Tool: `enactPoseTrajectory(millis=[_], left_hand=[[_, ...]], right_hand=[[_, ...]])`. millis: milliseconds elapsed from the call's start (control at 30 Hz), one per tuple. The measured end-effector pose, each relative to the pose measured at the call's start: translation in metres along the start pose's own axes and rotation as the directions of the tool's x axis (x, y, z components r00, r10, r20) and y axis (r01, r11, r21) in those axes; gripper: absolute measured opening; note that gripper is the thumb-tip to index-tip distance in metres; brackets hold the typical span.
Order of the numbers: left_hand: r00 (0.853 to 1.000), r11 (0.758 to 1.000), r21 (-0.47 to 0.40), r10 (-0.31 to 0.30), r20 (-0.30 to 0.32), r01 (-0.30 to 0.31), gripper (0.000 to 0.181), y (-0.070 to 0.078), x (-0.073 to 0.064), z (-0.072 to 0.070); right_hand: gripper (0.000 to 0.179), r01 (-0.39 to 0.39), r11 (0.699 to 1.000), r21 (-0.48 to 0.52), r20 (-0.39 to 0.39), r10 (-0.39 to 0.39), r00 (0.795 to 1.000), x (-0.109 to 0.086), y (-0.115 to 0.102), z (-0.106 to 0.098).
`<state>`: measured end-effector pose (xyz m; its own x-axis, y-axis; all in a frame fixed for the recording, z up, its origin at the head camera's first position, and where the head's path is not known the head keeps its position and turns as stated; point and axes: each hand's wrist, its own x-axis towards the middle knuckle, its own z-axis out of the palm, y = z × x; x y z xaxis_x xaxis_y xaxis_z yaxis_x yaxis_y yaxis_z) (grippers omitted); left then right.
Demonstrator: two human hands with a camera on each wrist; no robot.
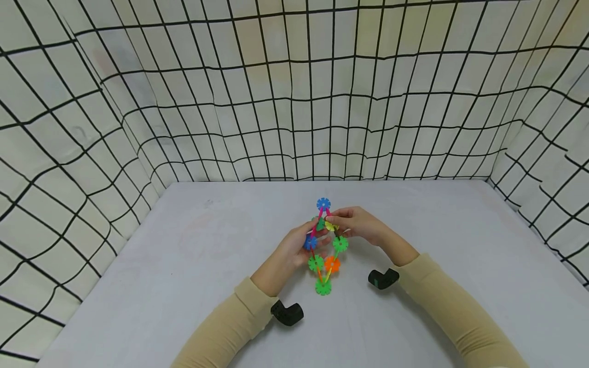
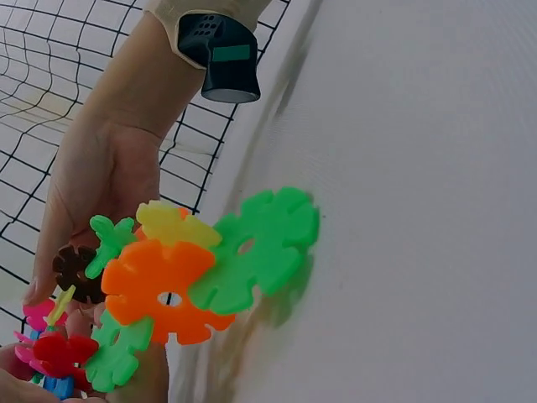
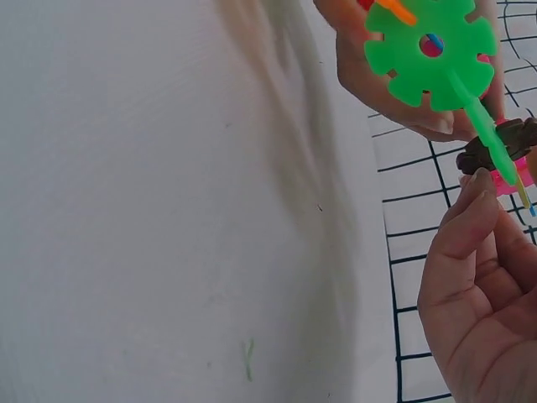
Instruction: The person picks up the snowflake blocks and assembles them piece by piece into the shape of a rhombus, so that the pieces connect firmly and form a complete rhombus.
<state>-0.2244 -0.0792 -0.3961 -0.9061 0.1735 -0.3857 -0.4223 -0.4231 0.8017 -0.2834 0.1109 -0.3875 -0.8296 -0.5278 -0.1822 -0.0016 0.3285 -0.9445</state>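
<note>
Both hands hold a linked loop of colourful notched plastic discs, joined edge to edge, above the table. In the head view a blue disc (image 1: pixel 323 204) is at its top and a green disc (image 1: pixel 323 287) at its bottom. My left hand (image 1: pixel 291 246) grips the loop's left side, beside another blue disc (image 1: pixel 310 242). On the upper right, my right hand (image 1: pixel 361 224) pinches the loop near a yellow disc (image 1: pixel 331 226). In the right wrist view its fingertips meet a dark brown disc (image 3: pixel 480 158). An orange disc (image 2: pixel 138 281) hangs lower, unheld. Fingers hide part of the loop.
A white-covered table (image 1: pixel 221 240) lies under the hands. Black grid netting (image 1: pixel 294 102) over pale walls surrounds its back and sides. Black wrist cameras (image 1: pixel 289 313) stick out from both beige sleeves.
</note>
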Motion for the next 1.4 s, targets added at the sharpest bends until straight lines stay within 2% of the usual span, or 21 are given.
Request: enactPoseTrajectory(millis=[100, 200, 300, 400, 500, 567, 600, 700, 767, 900, 1167, 1400], left_hand=[[1.000, 1.000, 0.026, -0.003, 0.021, 0.002, 0.024, 0.001, 0.000, -0.001], [1.000, 0.993, 0.114, 0.009, 0.028, -0.012, 0.028, 0.002, 0.002, -0.003], [0.997, 0.970, 0.231, 0.077, 0.022, -0.080, 0.038, 0.005, 0.005, -0.005], [0.981, 0.909, 0.373, 0.188, 0.038, -0.188, 0.050, 0.009, 0.008, -0.008], [0.956, 0.809, 0.513, 0.277, 0.100, -0.288, 0.059, 0.013, 0.012, -0.012], [0.941, 0.742, 0.582, 0.306, 0.147, -0.333, 0.061, 0.016, 0.012, -0.013], [0.935, 0.717, 0.604, 0.310, 0.171, -0.348, 0.061, 0.018, 0.013, -0.013], [0.930, 0.667, 0.650, 0.302, 0.212, -0.364, 0.061, 0.021, 0.013, -0.014], [0.932, 0.648, 0.673, 0.292, 0.216, -0.358, 0.060, 0.022, 0.014, -0.014], [0.938, 0.636, 0.692, 0.279, 0.206, -0.341, 0.060, 0.023, 0.016, -0.015], [0.940, 0.647, 0.684, 0.272, 0.207, -0.338, 0.059, 0.023, 0.016, -0.010], [0.950, 0.656, 0.688, 0.231, 0.209, -0.311, 0.060, 0.025, 0.014, -0.007]], right_hand=[[0.040, 0.000, 1.000, 0.007, -0.003, 0.000, 1.000, 0.001, 0.000, 0.001], [0.040, 0.000, 1.000, 0.012, -0.009, 0.000, 1.000, 0.001, 0.001, 0.001], [0.040, -0.001, 1.000, 0.004, -0.007, 0.001, 1.000, 0.001, 0.001, 0.001], [0.041, -0.006, 1.000, -0.005, -0.001, 0.006, 1.000, 0.001, 0.001, 0.002], [0.042, -0.008, 1.000, -0.009, 0.001, 0.008, 1.000, 0.001, 0.000, 0.002], [0.041, -0.011, 1.000, -0.011, -0.001, 0.011, 1.000, 0.002, 0.000, 0.003], [0.041, -0.011, 1.000, -0.010, -0.005, 0.011, 1.000, 0.002, 0.000, 0.003], [0.040, -0.016, 1.000, -0.004, -0.014, 0.015, 1.000, 0.002, 0.002, 0.004], [0.040, -0.023, 1.000, 0.002, -0.022, 0.023, 0.999, 0.003, 0.003, 0.004], [0.043, -0.030, 0.999, 0.016, -0.045, 0.031, 0.999, 0.004, 0.006, 0.007], [0.044, -0.011, 1.000, 0.012, -0.112, 0.012, 0.994, 0.002, 0.005, 0.008], [0.041, 0.011, 1.000, -0.014, -0.132, -0.013, 0.991, 0.000, 0.004, 0.005]])
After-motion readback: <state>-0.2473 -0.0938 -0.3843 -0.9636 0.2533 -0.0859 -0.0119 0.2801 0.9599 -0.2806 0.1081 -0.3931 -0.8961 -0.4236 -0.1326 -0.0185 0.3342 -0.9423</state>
